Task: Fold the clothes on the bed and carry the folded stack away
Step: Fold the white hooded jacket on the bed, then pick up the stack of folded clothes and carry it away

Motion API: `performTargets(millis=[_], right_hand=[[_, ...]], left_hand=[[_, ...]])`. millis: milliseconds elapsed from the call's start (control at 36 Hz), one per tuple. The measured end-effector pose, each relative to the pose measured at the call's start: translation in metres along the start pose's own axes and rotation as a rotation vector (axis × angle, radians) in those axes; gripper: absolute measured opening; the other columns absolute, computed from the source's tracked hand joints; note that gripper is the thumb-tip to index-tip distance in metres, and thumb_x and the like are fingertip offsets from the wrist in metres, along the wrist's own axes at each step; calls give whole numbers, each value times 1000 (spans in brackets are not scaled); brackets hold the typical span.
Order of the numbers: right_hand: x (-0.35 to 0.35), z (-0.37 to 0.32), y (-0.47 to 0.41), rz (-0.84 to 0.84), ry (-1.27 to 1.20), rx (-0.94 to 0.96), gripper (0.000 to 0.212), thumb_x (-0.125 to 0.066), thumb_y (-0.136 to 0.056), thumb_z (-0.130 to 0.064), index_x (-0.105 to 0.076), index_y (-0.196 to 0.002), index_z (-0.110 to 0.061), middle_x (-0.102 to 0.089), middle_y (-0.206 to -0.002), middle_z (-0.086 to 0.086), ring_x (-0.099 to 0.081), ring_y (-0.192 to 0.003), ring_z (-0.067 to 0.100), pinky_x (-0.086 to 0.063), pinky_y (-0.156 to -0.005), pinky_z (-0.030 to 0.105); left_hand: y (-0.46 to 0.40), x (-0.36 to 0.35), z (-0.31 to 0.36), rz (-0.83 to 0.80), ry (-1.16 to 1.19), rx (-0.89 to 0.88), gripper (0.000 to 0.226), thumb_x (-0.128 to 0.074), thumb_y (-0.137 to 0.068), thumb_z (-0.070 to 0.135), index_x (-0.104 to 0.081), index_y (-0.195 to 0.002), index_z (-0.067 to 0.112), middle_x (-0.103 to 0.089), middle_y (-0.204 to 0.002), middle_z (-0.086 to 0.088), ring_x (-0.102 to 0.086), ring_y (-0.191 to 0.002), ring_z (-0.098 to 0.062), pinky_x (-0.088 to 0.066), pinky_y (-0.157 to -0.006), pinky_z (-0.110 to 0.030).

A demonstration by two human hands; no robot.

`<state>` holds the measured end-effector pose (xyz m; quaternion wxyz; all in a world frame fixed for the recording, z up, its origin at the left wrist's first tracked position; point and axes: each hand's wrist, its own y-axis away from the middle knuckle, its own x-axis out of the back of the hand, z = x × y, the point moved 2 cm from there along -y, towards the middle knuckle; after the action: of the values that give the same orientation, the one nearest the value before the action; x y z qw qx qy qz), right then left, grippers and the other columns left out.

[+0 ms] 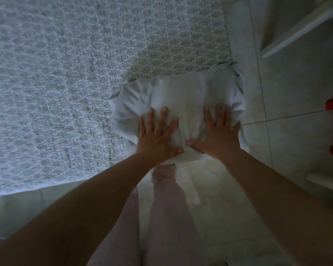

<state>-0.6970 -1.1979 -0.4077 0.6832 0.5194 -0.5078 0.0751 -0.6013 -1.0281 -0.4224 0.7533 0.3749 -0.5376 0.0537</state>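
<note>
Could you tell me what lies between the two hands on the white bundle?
Only a bare strip of the white folded bundle lies between the left hand and right hand, in the head view.

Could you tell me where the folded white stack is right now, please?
In the head view the folded white stack sits at the near right corner of the patterned bedspread, beside the tiled floor, with the left hand and right hand pressing flat on it.

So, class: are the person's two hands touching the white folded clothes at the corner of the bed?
Touching. The head view shows the left hand and right hand lying flat, fingers spread, on top of the white folded clothes, with the fabric creasing under them.
</note>
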Motion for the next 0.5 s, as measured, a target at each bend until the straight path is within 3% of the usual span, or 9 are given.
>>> performTargets(millis=[139, 278, 333, 417, 500], right_hand=[[16, -21, 2, -41, 20, -113, 118, -55, -70, -77, 10, -150, -20, 12, -157, 14, 8, -144, 37, -5, -108, 67], [35, -62, 22, 138, 110, 72, 75, -47, -92, -41, -10, -150, -13, -9, -158, 7, -5, -146, 23, -11, -112, 56], [43, -81, 29, 125, 143, 146, 71, -44, -92, -34, -11, -150, -14, -8, -159, 6, -4, -146, 22, -10, -115, 51], [52, -114, 42, 72, 165, 208, 69, -39, -94, -39, -7, -151, -18, 0, -160, 7, 1, -147, 23, -6, -116, 46], [63, -153, 55, 52, 172, 266, 62, -33, -98, -38, -9, -152, -18, 3, -160, 6, 5, -147, 22, -4, -117, 44]], left_hand=[[-1, 22, -3, -84, 66, 3, 89, -49, -81, 67, 2, -150, 40, 23, -157, 2, 19, -144, -31, 5, -116, -53], [37, 43, -30, 87, 141, 5, 66, -43, -94, 47, -13, -151, 33, 4, -160, 1, -3, -146, -20, -9, -117, -44], [56, 48, -44, 110, 147, 50, 61, -38, -97, 46, -12, -151, 34, 0, -161, 3, -5, -146, -18, -7, -118, -44], [80, 59, -68, 110, 189, 193, 60, -35, -98, 48, -11, -151, 35, 2, -160, 5, 2, -147, -16, 1, -118, -46], [101, 72, -98, 98, 164, 231, 61, -35, -98, 47, -8, -151, 35, 6, -160, 5, 7, -147, -16, 7, -116, -46]])
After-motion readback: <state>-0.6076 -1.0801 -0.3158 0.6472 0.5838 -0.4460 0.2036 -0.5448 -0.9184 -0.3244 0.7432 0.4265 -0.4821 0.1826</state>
